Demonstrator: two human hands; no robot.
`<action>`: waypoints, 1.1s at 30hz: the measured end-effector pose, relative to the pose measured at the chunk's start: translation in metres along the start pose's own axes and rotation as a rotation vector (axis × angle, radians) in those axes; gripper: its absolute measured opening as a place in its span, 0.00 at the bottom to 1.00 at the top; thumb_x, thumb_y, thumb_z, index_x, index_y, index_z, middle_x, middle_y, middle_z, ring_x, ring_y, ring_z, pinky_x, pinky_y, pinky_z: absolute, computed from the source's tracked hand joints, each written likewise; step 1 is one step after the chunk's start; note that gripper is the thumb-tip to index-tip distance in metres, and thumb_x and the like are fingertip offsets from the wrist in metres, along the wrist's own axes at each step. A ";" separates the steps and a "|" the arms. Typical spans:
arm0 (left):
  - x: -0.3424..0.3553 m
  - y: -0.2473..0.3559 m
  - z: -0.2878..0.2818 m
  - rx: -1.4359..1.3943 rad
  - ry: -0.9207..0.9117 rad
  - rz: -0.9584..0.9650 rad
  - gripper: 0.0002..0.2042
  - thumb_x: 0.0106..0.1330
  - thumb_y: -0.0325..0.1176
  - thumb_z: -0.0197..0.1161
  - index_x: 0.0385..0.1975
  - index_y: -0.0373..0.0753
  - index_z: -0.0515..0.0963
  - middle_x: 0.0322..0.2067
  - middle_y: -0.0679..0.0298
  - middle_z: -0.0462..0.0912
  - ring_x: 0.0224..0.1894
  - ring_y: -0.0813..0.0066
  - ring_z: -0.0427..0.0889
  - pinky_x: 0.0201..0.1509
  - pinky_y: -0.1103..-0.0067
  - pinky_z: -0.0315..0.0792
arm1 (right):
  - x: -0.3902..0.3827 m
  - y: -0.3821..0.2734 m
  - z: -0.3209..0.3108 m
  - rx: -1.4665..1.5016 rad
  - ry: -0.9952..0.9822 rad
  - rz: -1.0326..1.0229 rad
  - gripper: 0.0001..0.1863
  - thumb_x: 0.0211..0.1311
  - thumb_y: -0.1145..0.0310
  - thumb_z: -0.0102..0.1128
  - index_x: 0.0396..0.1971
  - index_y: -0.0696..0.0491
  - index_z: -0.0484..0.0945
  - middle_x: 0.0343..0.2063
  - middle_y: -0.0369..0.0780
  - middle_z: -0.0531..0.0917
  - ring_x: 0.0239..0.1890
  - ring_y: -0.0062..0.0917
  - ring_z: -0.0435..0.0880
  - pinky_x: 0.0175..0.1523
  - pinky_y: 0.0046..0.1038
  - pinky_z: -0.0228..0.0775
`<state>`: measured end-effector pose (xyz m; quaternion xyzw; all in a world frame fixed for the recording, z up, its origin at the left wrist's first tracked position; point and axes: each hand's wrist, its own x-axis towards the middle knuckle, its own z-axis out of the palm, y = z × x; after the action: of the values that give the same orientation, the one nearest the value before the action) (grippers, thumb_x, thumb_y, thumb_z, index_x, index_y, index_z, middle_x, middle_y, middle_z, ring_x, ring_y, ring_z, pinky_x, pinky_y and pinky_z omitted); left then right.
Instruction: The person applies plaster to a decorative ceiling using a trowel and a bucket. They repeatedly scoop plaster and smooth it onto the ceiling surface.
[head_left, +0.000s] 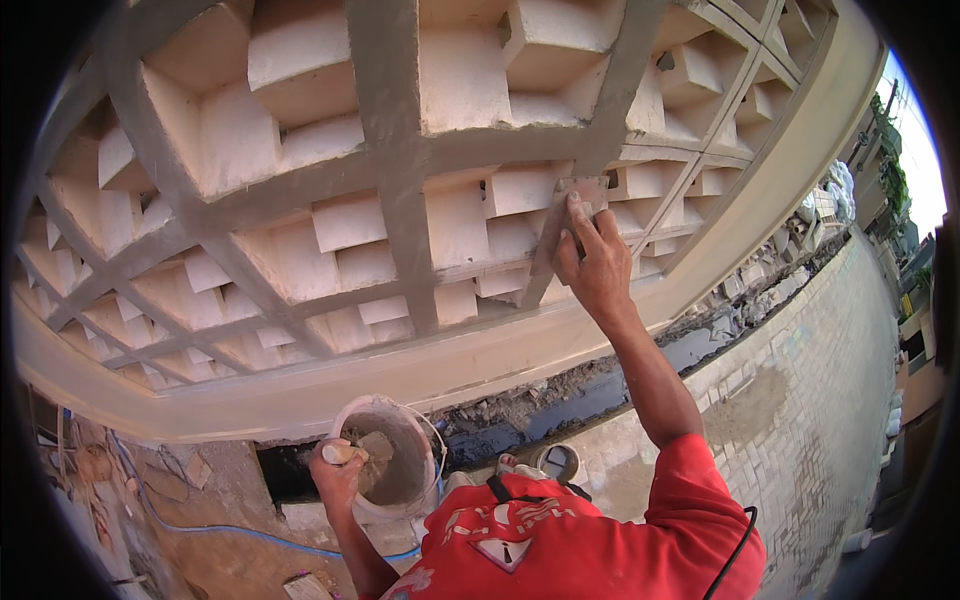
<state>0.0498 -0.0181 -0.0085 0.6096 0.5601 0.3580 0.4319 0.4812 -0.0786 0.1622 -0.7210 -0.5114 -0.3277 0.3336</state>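
A flat smoothing tool lies against a slanting grey band in the lower part of a lattice wall, right of the middle of the view. The person's right hand holds it, the fingers bent close over its back with one stretched along it. Around it, grey bands frame recesses of pale, angled blocks; toward the right end, the joints are thinner.

Below the lattice runs a smooth pale ledge. Under it, the left hand has its fingers wrapped around the light handle of a trowel, whose blade is inside a bucket holding grey mortar. A small round container stands near the person, who wears a red shirt.

Farther out, a blue hose crosses the ground at left, while a dark channel and a paved path stretch away to the right.
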 end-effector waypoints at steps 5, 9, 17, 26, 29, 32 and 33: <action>-0.002 -0.009 -0.008 0.016 0.026 -0.016 0.14 0.43 0.23 0.67 0.32 0.33 0.77 0.26 0.63 0.79 0.29 0.76 0.78 0.38 0.78 0.73 | -0.008 0.000 -0.030 0.112 -0.117 0.065 0.26 0.51 0.73 0.61 0.54 0.52 0.77 0.28 0.42 0.72 0.25 0.33 0.78 0.30 0.33 0.72; -0.001 -0.011 -0.008 -0.004 0.018 -0.050 0.13 0.44 0.22 0.66 0.33 0.33 0.77 0.27 0.63 0.80 0.29 0.75 0.79 0.38 0.78 0.74 | 0.069 0.000 -0.057 0.090 0.135 0.014 0.24 0.54 0.73 0.60 0.54 0.52 0.76 0.27 0.42 0.72 0.23 0.31 0.76 0.28 0.33 0.69; -0.005 -0.018 -0.008 -0.068 0.018 -0.040 0.13 0.44 0.22 0.67 0.32 0.32 0.76 0.27 0.61 0.80 0.28 0.75 0.80 0.37 0.79 0.73 | -0.024 0.001 -0.008 0.044 -0.146 0.031 0.25 0.52 0.73 0.61 0.54 0.50 0.77 0.27 0.41 0.71 0.24 0.33 0.77 0.28 0.33 0.72; 0.001 -0.023 -0.016 -0.025 -0.014 -0.017 0.15 0.43 0.20 0.69 0.33 0.31 0.77 0.29 0.60 0.80 0.31 0.74 0.79 0.39 0.78 0.74 | 0.067 -0.003 -0.038 0.114 0.172 0.013 0.23 0.53 0.71 0.60 0.53 0.50 0.77 0.28 0.42 0.73 0.25 0.36 0.78 0.31 0.36 0.73; 0.006 -0.026 -0.017 -0.099 0.012 0.013 0.15 0.43 0.19 0.69 0.34 0.30 0.77 0.30 0.60 0.80 0.31 0.73 0.79 0.39 0.78 0.74 | 0.013 -0.002 -0.018 0.077 0.014 0.021 0.24 0.53 0.70 0.60 0.53 0.49 0.77 0.31 0.42 0.74 0.26 0.37 0.79 0.31 0.36 0.74; 0.009 -0.020 -0.020 -0.064 0.019 0.034 0.14 0.44 0.18 0.67 0.34 0.30 0.77 0.30 0.60 0.80 0.30 0.73 0.79 0.40 0.78 0.74 | 0.000 0.002 -0.030 0.100 -0.092 0.061 0.23 0.54 0.70 0.58 0.53 0.48 0.77 0.33 0.42 0.75 0.29 0.37 0.81 0.32 0.36 0.75; 0.009 -0.016 -0.020 -0.039 0.015 0.039 0.14 0.45 0.18 0.67 0.34 0.30 0.77 0.30 0.60 0.80 0.30 0.72 0.79 0.40 0.78 0.74 | 0.015 0.001 -0.045 0.121 -0.002 0.063 0.23 0.54 0.69 0.58 0.53 0.48 0.77 0.32 0.42 0.75 0.29 0.37 0.81 0.31 0.36 0.75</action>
<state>0.0270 -0.0062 -0.0160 0.6092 0.5440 0.3819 0.4325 0.4798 -0.1078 0.2001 -0.7157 -0.5077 -0.2846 0.3861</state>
